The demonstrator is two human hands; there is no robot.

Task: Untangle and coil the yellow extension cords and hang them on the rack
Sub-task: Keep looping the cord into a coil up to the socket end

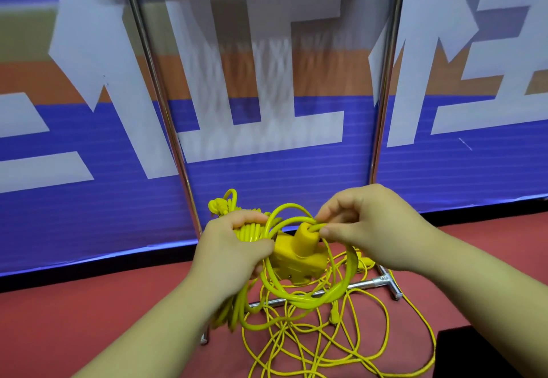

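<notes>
Centre frame: left hand grips coiled cord bundle; right hand pinches cord loop atop one yellow socket block. Below: loose yellow cords tangled on red floor, open room lower left. Behind: rack, two chrome uprights, blue banner.

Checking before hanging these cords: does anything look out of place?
Yes. Loose yellow cord sprawls tangled on the floor across the rack's base bar, below the socket block; the left hand and right hand hold loops.
</notes>
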